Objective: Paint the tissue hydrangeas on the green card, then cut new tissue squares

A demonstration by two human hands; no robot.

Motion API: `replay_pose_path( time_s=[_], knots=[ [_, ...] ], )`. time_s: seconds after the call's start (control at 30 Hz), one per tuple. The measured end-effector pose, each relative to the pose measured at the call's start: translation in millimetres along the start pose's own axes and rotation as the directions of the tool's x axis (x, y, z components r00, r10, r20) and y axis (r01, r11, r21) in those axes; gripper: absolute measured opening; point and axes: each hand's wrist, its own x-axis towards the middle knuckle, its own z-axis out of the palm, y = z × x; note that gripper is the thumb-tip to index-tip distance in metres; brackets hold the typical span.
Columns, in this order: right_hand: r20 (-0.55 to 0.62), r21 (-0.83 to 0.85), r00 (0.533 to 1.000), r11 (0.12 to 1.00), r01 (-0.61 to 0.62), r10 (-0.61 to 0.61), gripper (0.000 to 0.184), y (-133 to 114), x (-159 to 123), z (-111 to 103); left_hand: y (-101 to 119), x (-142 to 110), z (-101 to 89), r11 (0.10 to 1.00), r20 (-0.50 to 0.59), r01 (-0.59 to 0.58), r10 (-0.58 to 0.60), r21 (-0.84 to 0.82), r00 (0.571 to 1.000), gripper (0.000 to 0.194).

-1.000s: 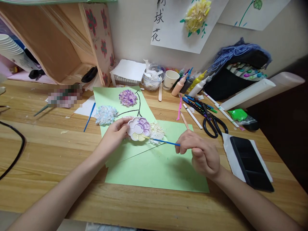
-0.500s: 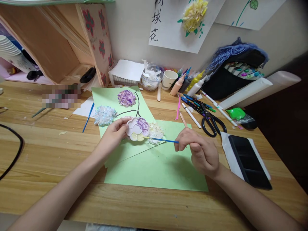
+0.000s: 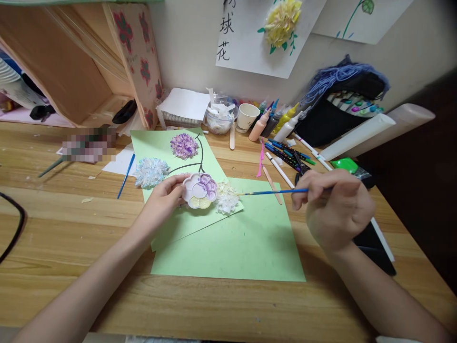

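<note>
My left hand (image 3: 167,194) is closed on the edge of a small white flower-shaped paint palette (image 3: 194,189), whose wells hold purple and pale yellow paint. My right hand (image 3: 335,207) grips a thin blue paintbrush (image 3: 273,192) that points left. Its tip is at a white and pale-yellow paper flower (image 3: 227,199); whether it touches cannot be made out. That flower lies on green paper (image 3: 217,159), partly behind the palette. On the same sheet are a purple flower (image 3: 184,145), a light blue flower (image 3: 152,172) and black drawn stems.
A second green sheet (image 3: 228,252) lies in front. Another blue brush (image 3: 126,176) rests at left. Behind stand a bowl of paper scraps (image 3: 220,116), a paper cup (image 3: 247,117) and paint bottles (image 3: 260,125). Pens (image 3: 280,170), scissors and a wooden stick (image 3: 273,186) lie right; a black tray (image 3: 374,250) is beyond my wrist.
My right hand has moved right and up with the brush, whose tip has left the palette's yellow well for the pale flower. My left hand still holds the palette. The view has shifted slightly.
</note>
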Motion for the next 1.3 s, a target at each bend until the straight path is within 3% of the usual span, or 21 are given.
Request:
replay_pose_path(
  time_s=[0.13, 0.37, 0.5, 0.7, 0.9, 1.07, 1.23, 1.3],
  knots=[
    [-0.034, -0.076, 0.995, 0.992, -0.101, 0.098, 0.037, 1.2, 0.1, -4.4, -1.2, 1.9, 0.3, 1.0, -0.01, 0.002, -0.002, 0.005, 1.0, 0.042],
    [0.165, -0.126, 0.985, 0.99, 0.063, -0.042, 0.035, 10.3, -8.7, -2.7, -1.7, 1.2, -0.4, 1.0, -0.023, 0.008, -0.008, 0.004, 1.0, 0.042],
    [0.235, -0.14, 0.97, 0.986, 0.092, -0.057, 0.033, 13.2, -8.4, -2.7, -0.2, 0.2, 0.5, 1.0, -0.024, 0.016, -0.015, 0.007, 1.0, 0.045],
    [0.168, -0.138, 0.979, 0.981, 0.137, -0.113, 0.035, 10.5, -6.0, -3.1, 0.5, -0.1, 0.5, 1.0, -0.035, 0.02, -0.02, -0.013, 0.999, 0.045],
    [0.241, -0.147, 0.966, 0.98, 0.131, -0.093, 0.033, 13.2, -7.0, -3.9, -1.5, -0.4, 0.2, 1.0, -0.03, 0.012, -0.012, -0.007, 0.999, 0.044],
    [0.176, -0.132, 0.974, 0.977, 0.165, -0.141, 0.035, 10.9, -4.7, -4.3, -1.2, 0.0, 0.6, 1.0, -0.032, 0.011, -0.011, 0.002, 0.999, 0.046],
    [0.264, -0.151, 0.962, 0.983, 0.106, -0.063, 0.035, 11.4, -6.4, -5.6, 0.8, 0.1, 1.5, 1.0, -0.046, 0.016, -0.015, 0.004, 0.999, 0.045],
    [0.244, -0.139, 0.967, 0.984, 0.114, -0.078, 0.035, 10.9, -6.5, -5.7, 1.0, 0.0, 1.6, 1.0, -0.044, 0.018, -0.018, -0.001, 0.999, 0.045]
  ],
)
